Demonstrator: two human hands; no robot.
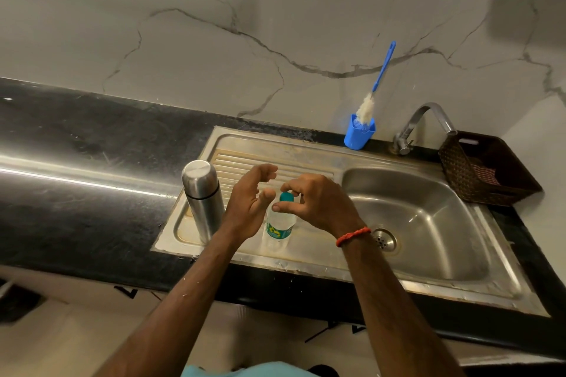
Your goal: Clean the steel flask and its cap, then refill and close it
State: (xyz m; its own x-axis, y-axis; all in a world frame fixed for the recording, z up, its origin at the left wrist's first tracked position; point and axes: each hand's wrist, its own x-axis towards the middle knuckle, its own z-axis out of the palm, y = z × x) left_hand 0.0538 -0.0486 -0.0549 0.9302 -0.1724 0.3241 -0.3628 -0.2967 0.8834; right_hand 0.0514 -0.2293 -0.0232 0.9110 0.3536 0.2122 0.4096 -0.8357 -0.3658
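Observation:
The steel flask stands upright with its cap on, at the left end of the sink's drainboard. A clear plastic water bottle with a green label and a teal cap stands just to its right. My right hand is over the bottle's top, its fingers and thumb curled round the teal cap. My left hand hovers beside the bottle between it and the flask, fingers relaxed and spread, holding nothing.
The steel sink basin with its drain lies to the right, a tap behind it. A blue bottle brush stands in a blue holder by the wall. A dark woven basket sits far right. Black countertop stretches left.

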